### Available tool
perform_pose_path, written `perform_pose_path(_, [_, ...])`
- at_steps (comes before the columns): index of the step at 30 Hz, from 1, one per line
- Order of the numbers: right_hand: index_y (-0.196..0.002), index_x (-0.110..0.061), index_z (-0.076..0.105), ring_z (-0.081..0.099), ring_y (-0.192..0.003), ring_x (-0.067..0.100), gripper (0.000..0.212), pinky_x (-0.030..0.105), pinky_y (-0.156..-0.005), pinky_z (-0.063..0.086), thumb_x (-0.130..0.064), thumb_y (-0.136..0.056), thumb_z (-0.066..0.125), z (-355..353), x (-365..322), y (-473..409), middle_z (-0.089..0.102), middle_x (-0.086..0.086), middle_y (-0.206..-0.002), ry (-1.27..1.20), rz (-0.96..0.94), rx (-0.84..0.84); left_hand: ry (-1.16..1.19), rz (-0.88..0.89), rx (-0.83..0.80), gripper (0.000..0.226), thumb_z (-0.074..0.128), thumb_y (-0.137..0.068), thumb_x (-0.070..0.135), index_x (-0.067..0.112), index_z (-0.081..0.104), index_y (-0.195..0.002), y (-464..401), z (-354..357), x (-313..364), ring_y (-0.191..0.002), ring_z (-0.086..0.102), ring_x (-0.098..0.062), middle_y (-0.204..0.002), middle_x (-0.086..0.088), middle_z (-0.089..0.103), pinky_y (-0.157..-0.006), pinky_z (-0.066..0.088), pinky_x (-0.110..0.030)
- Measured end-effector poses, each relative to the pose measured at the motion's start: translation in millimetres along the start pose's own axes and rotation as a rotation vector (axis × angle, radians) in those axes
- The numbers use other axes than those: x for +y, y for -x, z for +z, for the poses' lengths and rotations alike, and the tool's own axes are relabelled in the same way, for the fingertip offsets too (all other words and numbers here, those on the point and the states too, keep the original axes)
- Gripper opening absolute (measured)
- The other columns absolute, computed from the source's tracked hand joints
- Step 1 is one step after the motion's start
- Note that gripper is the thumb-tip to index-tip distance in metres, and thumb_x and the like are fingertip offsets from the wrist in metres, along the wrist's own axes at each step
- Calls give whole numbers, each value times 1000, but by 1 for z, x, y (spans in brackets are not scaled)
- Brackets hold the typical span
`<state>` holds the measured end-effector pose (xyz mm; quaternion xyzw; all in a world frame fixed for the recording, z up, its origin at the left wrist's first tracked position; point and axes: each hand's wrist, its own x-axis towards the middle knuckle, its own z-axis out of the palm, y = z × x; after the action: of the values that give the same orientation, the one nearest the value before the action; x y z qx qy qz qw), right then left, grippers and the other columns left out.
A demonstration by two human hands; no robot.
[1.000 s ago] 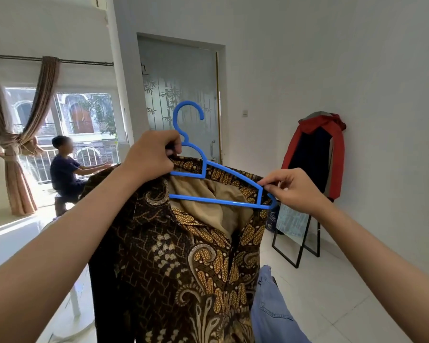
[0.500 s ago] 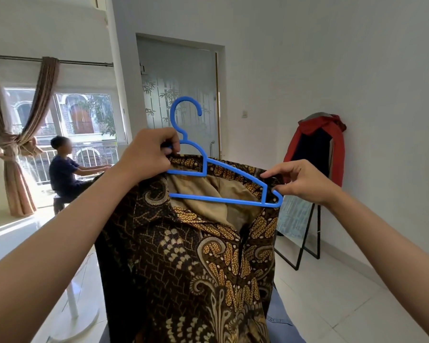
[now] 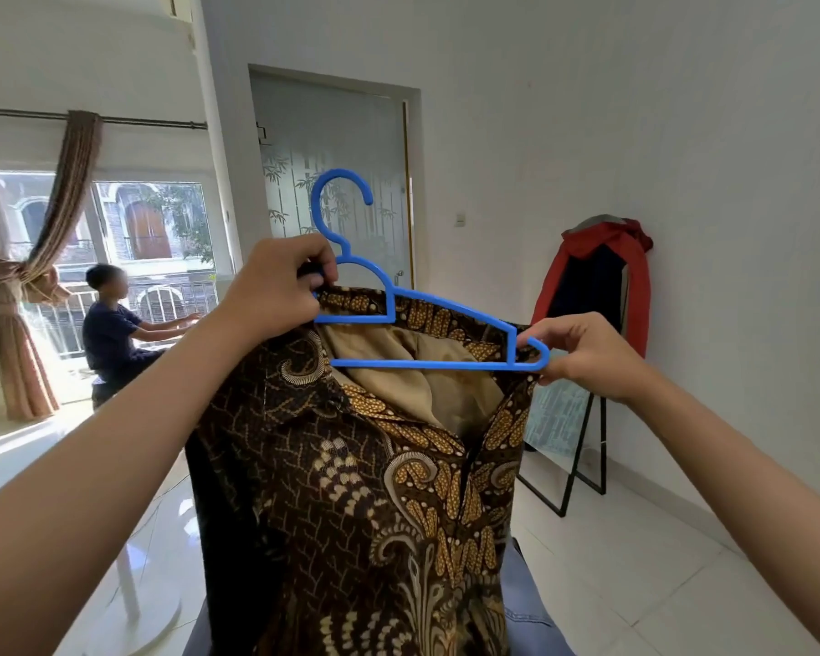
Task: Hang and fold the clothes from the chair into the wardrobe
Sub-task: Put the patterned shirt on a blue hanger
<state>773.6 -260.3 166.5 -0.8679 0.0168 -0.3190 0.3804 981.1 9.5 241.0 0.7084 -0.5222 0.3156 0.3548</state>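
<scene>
You hold a brown batik shirt (image 3: 365, 490) up at chest height on a blue hanger (image 3: 427, 324). Your left hand (image 3: 275, 288) grasps the hanger's left end together with the shirt's shoulder; your right hand (image 3: 583, 355) pinches the hanger's right tip, which pokes out past the fabric. Blue jeans (image 3: 526, 603) lie just behind the shirt's hem.

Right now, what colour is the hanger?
Blue; the hanger shows best in the head view.
</scene>
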Motion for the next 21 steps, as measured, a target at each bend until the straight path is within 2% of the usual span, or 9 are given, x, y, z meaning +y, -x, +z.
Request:
perform_pose_path(2, [-91, -21, 75, 60, -69, 19, 43, 28, -69, 57, 17, -71, 67, -7, -5, 0, 66, 8, -73, 12, 13, -40, -20, 9, 10, 31, 52, -69, -18, 12, 59, -73, 1, 3, -1, -70, 60, -25, -74, -5, 63, -65, 50, -39])
perform_pose_path(4, [-96, -19, 74, 54, -61, 8, 41, 18, -66, 50, 15, -74, 67, -14, -11, 0, 59, -3, -61, 33, 28, -88, -49, 23, 3, 34, 51, -65, -18, 14, 58, -73, 2, 5, -2, -66, 56, -22, -70, 2, 59, -62, 50, -40])
perform_pose_path(7, [-103, -14, 72, 49, -55, 0, 40, 13, -59, 44, 15, -77, 64, -19, -23, 2, 55, -11, -55, 55, 71, -145, -113, 77, -28, 33, 52, -60, -17, 12, 57, -74, 4, 7, -1, -67, 56, -23, -71, 2, 58, -60, 49, -41])
perform_pose_path(9, [-100, -15, 73, 49, -55, -1, 40, 14, -58, 44, 15, -76, 65, -18, -29, 5, 56, -11, -56, 88, 63, -118, -185, 95, -35, 30, 55, -59, -16, 10, 57, -76, 4, 11, 3, -68, 54, -25, -74, -4, 59, -55, 44, -35])
perform_pose_path(11, [-98, -19, 74, 50, -57, 3, 40, 20, -60, 45, 13, -75, 68, -14, -34, 8, 57, -5, -60, 85, 48, -67, -267, 69, -36, 28, 58, -60, -14, 8, 56, -78, 4, 17, 5, -70, 48, -23, -75, -3, 56, -53, 32, -30])
perform_pose_path(14, [-98, -22, 74, 52, -62, 15, 38, 30, -68, 47, 6, -72, 74, -4, -40, 12, 57, 0, -61, -11, 23, -24, -336, -2, -28, 27, 61, -63, -10, 10, 53, -79, 9, 28, 8, -74, 46, -23, -76, 0, 51, -58, 28, -28])
perform_pose_path(16, [-100, -20, 74, 55, -62, 9, 36, 23, -70, 48, 2, -72, 78, 5, -43, 16, 59, -6, -60, -77, 3, -15, -313, -63, -15, 27, 61, -64, -9, 12, 52, -79, 11, 34, 11, -75, 48, -24, -77, 1, 51, -58, 29, -29])
perform_pose_path(18, [-103, -20, 73, 60, -66, 7, 35, 21, -73, 49, -5, -73, 79, 15, -42, 20, 64, -5, -65, -77, 0, -70, -259, -117, 6, 25, 61, -65, -9, 12, 56, -79, 12, 37, 16, -75, 50, -22, -78, -1, 54, -59, 32, -30])
perform_pose_path(21, [-106, -17, 72, 69, -93, 19, 32, 30, -95, 50, -9, -76, 78, 31, -35, 24, 74, -6, -84, -47, 37, -297, -130, -154, 27, 26, 60, -64, -11, 13, 60, -74, 12, 36, 23, -71, 53, -17, -77, 0, 58, -60, 38, -27])
